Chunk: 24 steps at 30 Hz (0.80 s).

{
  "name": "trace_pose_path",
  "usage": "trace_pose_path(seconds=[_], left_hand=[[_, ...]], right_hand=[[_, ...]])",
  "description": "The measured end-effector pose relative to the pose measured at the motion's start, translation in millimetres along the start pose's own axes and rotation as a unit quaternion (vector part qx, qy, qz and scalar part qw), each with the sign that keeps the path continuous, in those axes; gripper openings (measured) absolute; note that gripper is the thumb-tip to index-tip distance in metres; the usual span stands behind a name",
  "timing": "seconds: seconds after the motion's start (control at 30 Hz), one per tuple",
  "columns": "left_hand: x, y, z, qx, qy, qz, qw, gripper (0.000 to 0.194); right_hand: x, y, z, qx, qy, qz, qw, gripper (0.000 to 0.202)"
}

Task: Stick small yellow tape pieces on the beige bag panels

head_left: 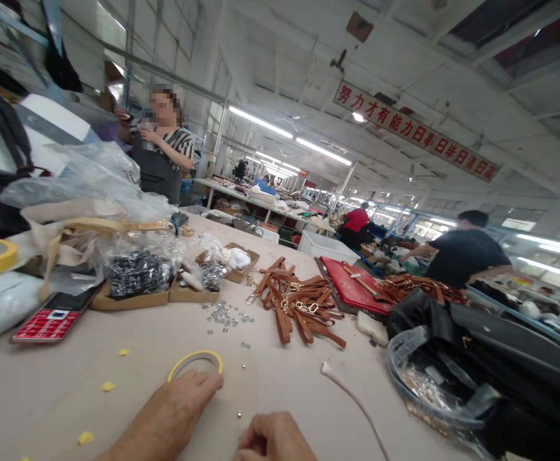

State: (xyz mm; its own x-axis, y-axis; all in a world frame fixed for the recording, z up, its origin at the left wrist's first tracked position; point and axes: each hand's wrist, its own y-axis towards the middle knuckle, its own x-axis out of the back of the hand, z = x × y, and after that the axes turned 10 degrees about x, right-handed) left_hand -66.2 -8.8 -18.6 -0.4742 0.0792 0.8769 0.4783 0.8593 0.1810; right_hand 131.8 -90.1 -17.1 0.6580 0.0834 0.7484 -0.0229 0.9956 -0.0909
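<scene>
My left hand (pixel 181 403) is closed at the near edge of a roll of yellow tape (pixel 194 357), which lies tilted just beyond the fingers. To its right, my right hand (pixel 278 436) is curled low at the bottom edge of the view. Whatever its fingers hold, if anything, is hidden. Two small shiny metal studs (pixel 239 415) rest on the tabletop (pixel 294 384) near both hands. Torn yellow tape bits (pixel 108 387) are stuck on the surface to the left. A thin pale cord (pixel 351 398) lies to the right.
Brown leather straps with clasps (pixel 303 301) are heaped mid-table, beside scattered small metal pieces (pixel 224 315). Open boxes of bagged parts (pixel 140 272) and a red-keyed phone (pixel 54 320) stand left. A black bag (pixel 495 358) fills the right. Several people work beyond.
</scene>
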Motion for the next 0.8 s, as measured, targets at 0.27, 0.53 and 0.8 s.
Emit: trace_pose_path(seconds=[0.27,0.53,0.8], left_hand=[[14.6,-14,-11,-0.117,-0.101,-0.032,0.987,0.039],[15.7,-19,-19,-0.120,-0.081,0.014,0.989,0.043],[13.3,-22,-26,-0.105,-0.059,0.029,0.992,0.039]], right_hand=[[9,-1,11,0.163,0.153,-0.160,0.961,0.026],[2,0,16,0.339,0.058,-0.184,0.921,0.022],[-6,-2,18,0.366,-0.003,-0.202,0.908,0.015]])
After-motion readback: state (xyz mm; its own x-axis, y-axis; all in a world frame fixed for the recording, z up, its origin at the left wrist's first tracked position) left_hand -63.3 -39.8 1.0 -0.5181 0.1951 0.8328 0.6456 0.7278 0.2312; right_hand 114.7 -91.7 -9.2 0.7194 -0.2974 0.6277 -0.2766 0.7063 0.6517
